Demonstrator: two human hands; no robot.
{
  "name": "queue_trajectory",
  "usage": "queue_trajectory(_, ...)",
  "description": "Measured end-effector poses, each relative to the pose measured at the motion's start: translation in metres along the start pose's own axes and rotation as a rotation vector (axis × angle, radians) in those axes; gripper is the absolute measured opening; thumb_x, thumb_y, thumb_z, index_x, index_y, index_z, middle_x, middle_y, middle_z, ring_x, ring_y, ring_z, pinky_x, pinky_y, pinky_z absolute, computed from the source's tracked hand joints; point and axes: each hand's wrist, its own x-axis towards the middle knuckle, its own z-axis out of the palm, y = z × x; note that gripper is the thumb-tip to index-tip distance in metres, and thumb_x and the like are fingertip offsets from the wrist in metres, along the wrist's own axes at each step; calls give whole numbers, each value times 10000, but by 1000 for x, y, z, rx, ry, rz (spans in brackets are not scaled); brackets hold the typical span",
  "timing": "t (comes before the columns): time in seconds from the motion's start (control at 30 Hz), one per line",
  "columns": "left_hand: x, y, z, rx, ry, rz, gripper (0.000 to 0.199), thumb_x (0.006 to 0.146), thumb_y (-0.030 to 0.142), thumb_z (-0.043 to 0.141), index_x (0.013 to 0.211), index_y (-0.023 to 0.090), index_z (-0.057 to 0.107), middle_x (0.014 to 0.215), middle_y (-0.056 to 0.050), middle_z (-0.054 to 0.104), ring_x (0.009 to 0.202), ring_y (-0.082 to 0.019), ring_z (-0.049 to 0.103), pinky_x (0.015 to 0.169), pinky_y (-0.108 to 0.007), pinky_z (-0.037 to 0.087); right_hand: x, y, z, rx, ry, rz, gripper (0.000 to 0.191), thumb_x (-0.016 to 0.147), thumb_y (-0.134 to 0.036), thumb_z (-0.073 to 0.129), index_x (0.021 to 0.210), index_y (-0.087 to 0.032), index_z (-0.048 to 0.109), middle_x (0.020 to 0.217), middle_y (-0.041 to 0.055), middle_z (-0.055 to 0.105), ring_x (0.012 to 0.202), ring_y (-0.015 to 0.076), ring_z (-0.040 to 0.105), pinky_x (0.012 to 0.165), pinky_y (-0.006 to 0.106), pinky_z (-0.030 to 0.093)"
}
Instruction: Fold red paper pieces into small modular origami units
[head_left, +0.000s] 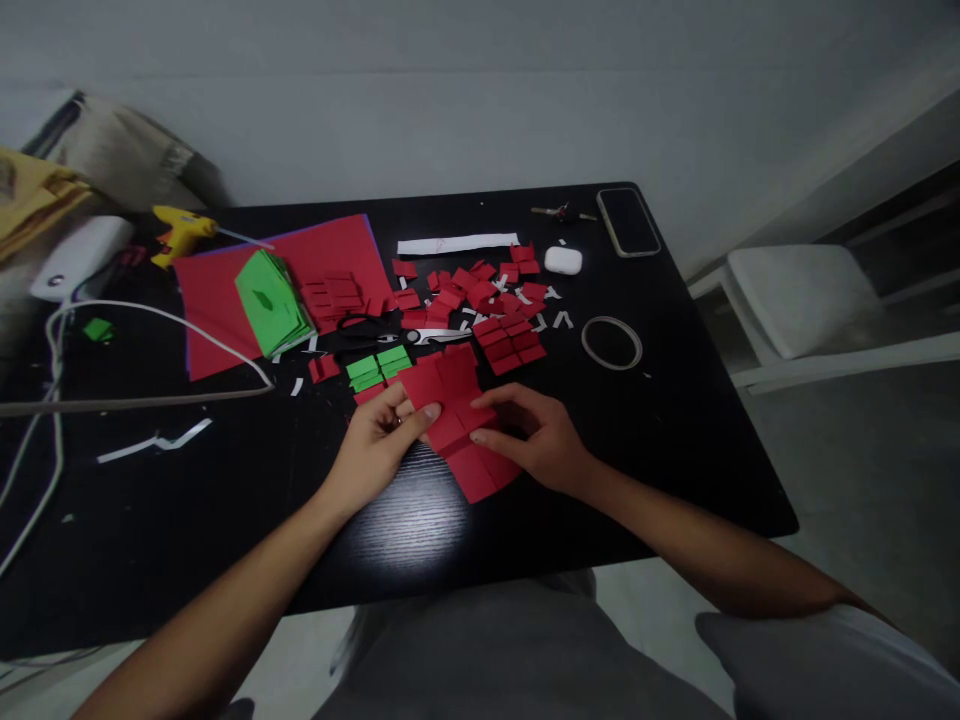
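Between my hands, above the black table, is a creased piece of red paper (474,462). My left hand (382,435) pinches its left side, thumb on top and fingers underneath. At its right side my right hand (536,432) has thumb and fingertips closed on the paper. Just past the hands lie scissors (435,336), partly among cut pieces. A folded green paper piece (379,368) is near my left hand, and a creased red paper piece (509,343) lies beyond my right hand. Several small red paper pieces (480,290) are heaped farther back.
Red sheets (217,320) carry a green paper stack (271,305) at the left. A yellow glue gun (182,234), white cable (165,312), white strip (457,244), earbuds case (563,261), tape roll (612,343), keys (562,213) and phone (628,222) surround the work. A white chair (787,300) stands right.
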Motion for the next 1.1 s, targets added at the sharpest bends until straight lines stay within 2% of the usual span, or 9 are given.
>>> queue_trajectory(0.23, -2, 2, -2, 118, -28, 11, 297, 887, 454, 746, 843, 162, 714, 761, 1, 683, 757, -161, 634, 751, -263, 520, 2, -1, -5, -204, 93, -226, 138, 873, -196, 789, 983, -277, 810, 1015, 27, 590, 968, 168, 622, 922, 348, 520)
queue_trajectory(0.37, -2, 2, -3, 118, -46, 31, 277, 908, 433, 720, 860, 160, 715, 828, -10, 715, 799, -173, 649, 793, -281, 527, 3, -3, -6, -213, 132, -228, 203, 900, -103, 670, 879, -255, 803, 903, 12, 543, 852, 144, 586, 812, 313, 498)
queue_trajectory(0.47, -3, 1, -4, 108, -44, 48, 220, 918, 381, 717, 882, 165, 692, 814, 1, 694, 773, -148, 638, 749, -248, 516, 2, -6, -5, -119, 107, -177, 207, 890, -92, 636, 884, -239, 781, 873, 6, 571, 786, 131, 592, 720, 279, 485)
queue_trajectory(0.57, -2, -1, -5, 73, 17, 127, 188, 888, 299, 758, 992, 189, 647, 772, 34, 650, 695, -106, 603, 680, -206, 497, 2, -9, -5, 8, 63, -87, 173, 911, -139, 604, 935, -224, 752, 918, 17, 644, 788, 138, 634, 719, 279, 510)
queue_trajectory(0.67, 0, -4, -5, 51, 57, 246, 391, 884, 226, 764, 1213, 241, 553, 838, 35, 674, 732, -103, 630, 712, -208, 516, 1, -10, -7, 59, 69, 2, 169, 924, -184, 571, 910, -214, 737, 895, 17, 688, 793, 148, 643, 735, 282, 518)
queue_trajectory(0.83, -1, -7, -9, 247, 37, 364, 345, 920, 196, 722, 1239, 239, 598, 1006, -23, 696, 898, -129, 667, 818, -243, 546, 1, -6, -10, 149, 57, 51, 194, 914, -210, 553, 914, -208, 747, 883, 19, 713, 807, 159, 663, 756, 291, 531)
queue_trajectory(0.93, -1, -6, -12, 358, 25, 367, 431, 923, 204, 719, 1333, 245, 591, 1076, -37, 701, 930, -143, 682, 860, -270, 562, 0, -6, -8, 101, 74, 53, 84, 878, -249, 699, 954, -218, 718, 912, 17, 708, 819, 163, 667, 756, 291, 546)
queue_trajectory(1.03, -3, -3, -15, 434, -12, 365, 573, 920, 213, 718, 1457, 254, 521, 973, -9, 701, 842, -135, 684, 822, -267, 573, 1, -6, -4, 75, 89, 45, 286, 800, -228, 807, 1049, -240, 666, 997, 22, 700, 874, 175, 678, 778, 303, 566)
queue_trajectory(1.1, -5, 0, -16, 501, -36, 358, 573, 929, 224, 704, 1471, 249, 522, 893, 10, 693, 781, -125, 673, 769, -246, 567, 2, -5, -2, 78, 121, 30, 378, 800, -209, 801, 1133, -256, 628, 1044, 28, 699, 920, 183, 687, 803, 317, 576)
